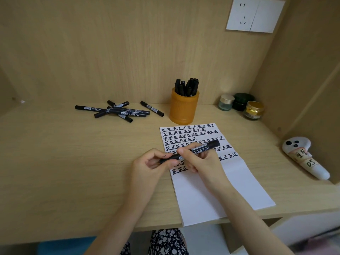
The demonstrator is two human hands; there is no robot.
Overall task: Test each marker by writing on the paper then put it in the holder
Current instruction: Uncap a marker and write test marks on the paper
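Likely light, rigid and slick, the black marker (201, 149) sits pinched between fingers of the left hand (147, 163) at one end and the right hand (204, 162) mid-barrel, the surest hold.

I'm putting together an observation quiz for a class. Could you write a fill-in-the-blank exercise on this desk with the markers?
1. The left hand and the right hand together grip ____ black marker over the paper.
2. The holder is ____ in colour.
3. The loose markers lie to the ____ of the holder.
4. ____ small jars stand to the right of the holder.

Missing words: one; orange; left; three.
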